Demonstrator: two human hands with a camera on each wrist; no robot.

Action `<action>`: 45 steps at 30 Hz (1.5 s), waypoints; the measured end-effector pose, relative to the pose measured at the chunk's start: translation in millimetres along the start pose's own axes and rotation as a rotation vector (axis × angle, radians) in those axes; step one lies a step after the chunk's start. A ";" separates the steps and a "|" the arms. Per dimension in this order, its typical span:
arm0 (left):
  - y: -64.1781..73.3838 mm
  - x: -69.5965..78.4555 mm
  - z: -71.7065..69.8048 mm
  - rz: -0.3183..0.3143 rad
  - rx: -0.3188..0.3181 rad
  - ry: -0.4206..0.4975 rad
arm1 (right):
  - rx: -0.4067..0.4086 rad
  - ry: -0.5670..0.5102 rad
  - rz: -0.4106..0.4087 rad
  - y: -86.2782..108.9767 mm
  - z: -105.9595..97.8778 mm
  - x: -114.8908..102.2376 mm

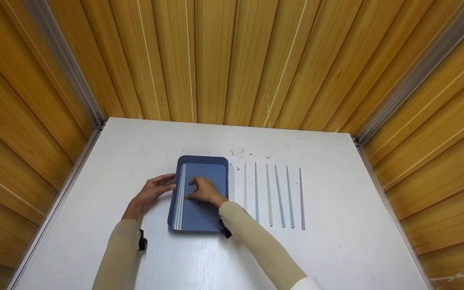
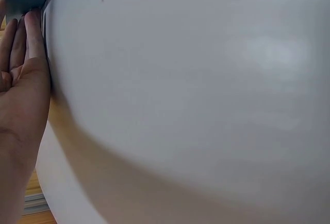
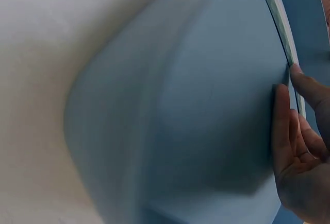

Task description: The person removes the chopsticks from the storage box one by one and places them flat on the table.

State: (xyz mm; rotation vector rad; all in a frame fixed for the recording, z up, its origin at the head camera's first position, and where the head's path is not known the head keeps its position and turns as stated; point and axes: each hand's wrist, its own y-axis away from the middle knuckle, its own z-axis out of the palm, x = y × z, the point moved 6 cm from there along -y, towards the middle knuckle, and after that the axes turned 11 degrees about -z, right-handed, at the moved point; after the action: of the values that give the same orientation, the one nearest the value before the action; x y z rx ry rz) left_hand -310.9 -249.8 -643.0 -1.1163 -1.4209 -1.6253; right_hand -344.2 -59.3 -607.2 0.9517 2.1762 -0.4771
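Observation:
In the head view a blue rectangular tray (image 1: 201,159) stands on the white table. Slim pale chopsticks (image 1: 180,201) lie side by side along its left inner wall. Over the tray floor is my right hand (image 1: 204,191), loosely bent, with a gap between thumb and fingers. The right wrist view has its thumb tip against a pale chopstick (image 3: 278,13) and the index fingertip just beside. My left hand (image 1: 151,193) stands at the outer left wall of the tray, thumb and fingers spread; its straight fingers (image 2: 34,36) reach the tray wall in the left wrist view.
Right of the tray, several chopsticks (image 1: 279,195) in pink, blue, green and purple tints lie apart in a row; my right sleeve (image 1: 256,237) overlaps the nearest ones. Small dark marks dot the table (image 1: 336,193). Wood-patterned panels (image 1: 216,60) enclose the table's back and sides.

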 end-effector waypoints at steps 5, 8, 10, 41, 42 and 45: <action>-1.8 0.0 1.9 -0.006 -0.001 0.010 | 0.007 -0.012 -0.006 2.0 -4.1 -1.8; -2.5 -0.8 3.0 -0.011 0.000 0.014 | 0.014 -0.002 0.013 3.4 -3.4 -2.5; -2.6 -1.2 3.6 -0.008 -0.002 0.006 | 0.025 0.026 0.033 4.4 -1.7 -2.4; -1.4 -1.2 0.9 -0.003 0.013 0.013 | 0.105 0.039 0.073 3.4 -2.3 -7.7; -1.6 -1.4 0.6 -0.010 0.016 0.015 | 0.110 0.025 0.072 3.1 -2.9 -7.2; -2.2 -2.1 0.1 -0.010 0.009 0.000 | 0.104 -0.027 0.077 2.4 -4.7 -4.2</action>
State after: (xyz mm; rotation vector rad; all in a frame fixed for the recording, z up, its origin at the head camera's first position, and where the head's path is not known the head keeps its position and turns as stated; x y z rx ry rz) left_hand -312.1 -249.5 -645.8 -1.1056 -1.4350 -1.6240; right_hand -342.5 -57.1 -601.0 1.0743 2.0993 -0.5673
